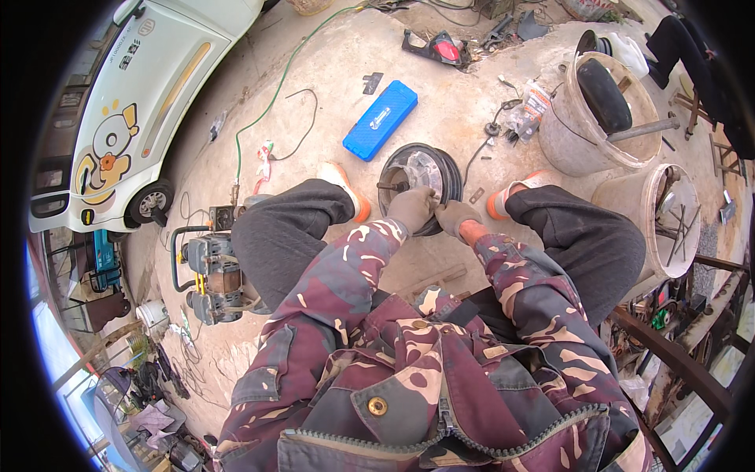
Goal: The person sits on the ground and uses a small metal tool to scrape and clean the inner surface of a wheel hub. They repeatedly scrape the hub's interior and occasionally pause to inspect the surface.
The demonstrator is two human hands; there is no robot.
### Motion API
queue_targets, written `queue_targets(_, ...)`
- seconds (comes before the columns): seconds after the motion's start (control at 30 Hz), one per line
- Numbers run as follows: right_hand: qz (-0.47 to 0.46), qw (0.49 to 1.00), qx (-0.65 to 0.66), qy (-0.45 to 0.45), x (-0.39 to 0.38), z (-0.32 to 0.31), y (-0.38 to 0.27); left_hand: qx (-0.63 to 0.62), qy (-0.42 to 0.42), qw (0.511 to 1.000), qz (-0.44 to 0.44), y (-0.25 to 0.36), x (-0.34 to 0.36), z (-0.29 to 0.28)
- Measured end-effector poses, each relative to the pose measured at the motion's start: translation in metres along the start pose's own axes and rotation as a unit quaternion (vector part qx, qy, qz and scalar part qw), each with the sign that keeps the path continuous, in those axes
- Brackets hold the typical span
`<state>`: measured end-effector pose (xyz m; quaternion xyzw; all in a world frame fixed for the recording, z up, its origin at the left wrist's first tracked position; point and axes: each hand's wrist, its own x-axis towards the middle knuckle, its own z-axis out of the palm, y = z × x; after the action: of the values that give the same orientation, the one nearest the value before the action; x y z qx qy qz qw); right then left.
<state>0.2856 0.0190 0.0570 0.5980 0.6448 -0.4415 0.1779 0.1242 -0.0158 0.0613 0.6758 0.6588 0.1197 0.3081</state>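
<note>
By the left hand and the right hand, both gloved, one black wheel rim is touched at its near edge; the fingers are curled, but what is pinched cannot be told. Beyond the fingers, one blue case is seen; farther right, two buckets.
</note>
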Motion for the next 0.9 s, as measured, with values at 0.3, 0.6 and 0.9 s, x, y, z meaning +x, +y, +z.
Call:
queue_targets(0.3, 0.007, 1.000, 0.003, -0.007, -0.003, 0.000, -0.001, 0.096, -0.077, 0.992, 0.014, 0.007, 0.007, -0.008)
queue_targets(0.6, 0.009, 1.000, 0.007, 0.002, 0.002, 0.004, 0.002, 0.063, -0.055, 0.995, -0.045, 0.016, 0.004, -0.005)
queue_targets(0.9, -0.001, 1.000, 0.010, 0.001, 0.001, 0.003, 0.002, 0.168, -0.020, 0.984, 0.054, 0.015, -0.007, -0.038)
